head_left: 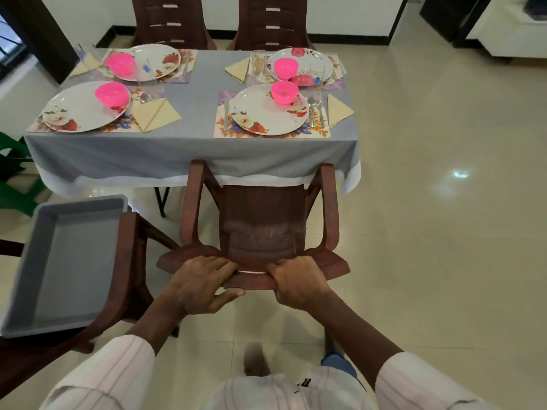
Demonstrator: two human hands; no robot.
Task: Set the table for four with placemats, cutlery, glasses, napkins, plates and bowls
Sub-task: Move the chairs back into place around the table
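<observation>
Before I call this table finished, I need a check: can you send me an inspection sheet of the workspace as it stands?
Surface: table under a grey cloth, four places laid.
Job's things: four placemats, each with a flowered plate and a pink bowl on the plate; folded napkins, glasses and cutlery beside them. The far cutlery is partly hidden.
Clutter: grey tray resting on a second chair, near left.
Grippers: left hand and right hand both grip the top of the brown chair at the table's near side.
Cables: nothing seen.
Surroundings: tiled floor, two far chairs, green chair at left.
</observation>
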